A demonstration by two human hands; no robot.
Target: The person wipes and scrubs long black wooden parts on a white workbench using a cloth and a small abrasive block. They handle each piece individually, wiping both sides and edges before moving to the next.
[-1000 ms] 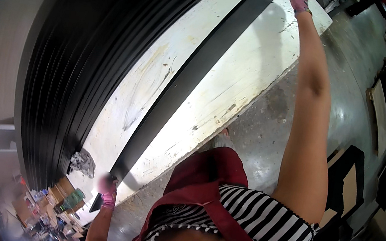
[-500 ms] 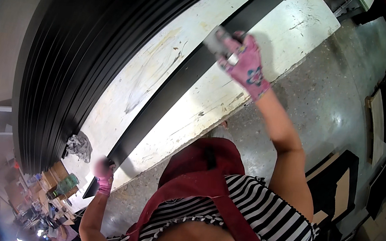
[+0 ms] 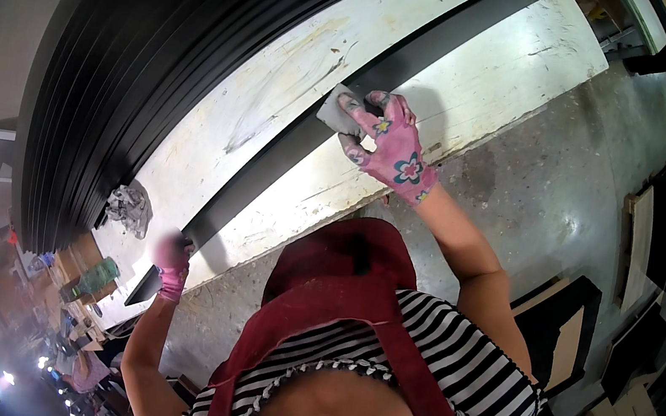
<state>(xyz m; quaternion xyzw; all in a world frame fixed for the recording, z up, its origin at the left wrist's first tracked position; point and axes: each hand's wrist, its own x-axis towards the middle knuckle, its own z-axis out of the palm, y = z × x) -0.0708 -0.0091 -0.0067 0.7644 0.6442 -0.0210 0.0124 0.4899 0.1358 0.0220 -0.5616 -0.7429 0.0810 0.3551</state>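
A long black board (image 3: 258, 174) lies slantwise along a white, scuffed table (image 3: 314, 188). My right hand (image 3: 393, 142), in a pink flowered glove with greyed fingertips, grips a small grey pad (image 3: 335, 111) between thumb and fingers. The pad lies against the board's upper face, around the middle of its length. Near the board's lower left end is my left hand (image 3: 172, 264), also in a pink glove. It touches the board there, but a blur covers most of its fingers, so their grip does not show.
Many black boards (image 3: 120, 84) stand packed side by side along the table's far side. A crumpled grey rag (image 3: 129, 208) lies by their near end. Cardboard boxes (image 3: 74, 261) are at lower left. Across the concrete floor (image 3: 515, 183), black panels (image 3: 559, 325) lie at right.
My right hand has slid the pad down along the board, toward the left and nearer to me. My left hand stays at the board's lower end. The whole view has shifted slightly.
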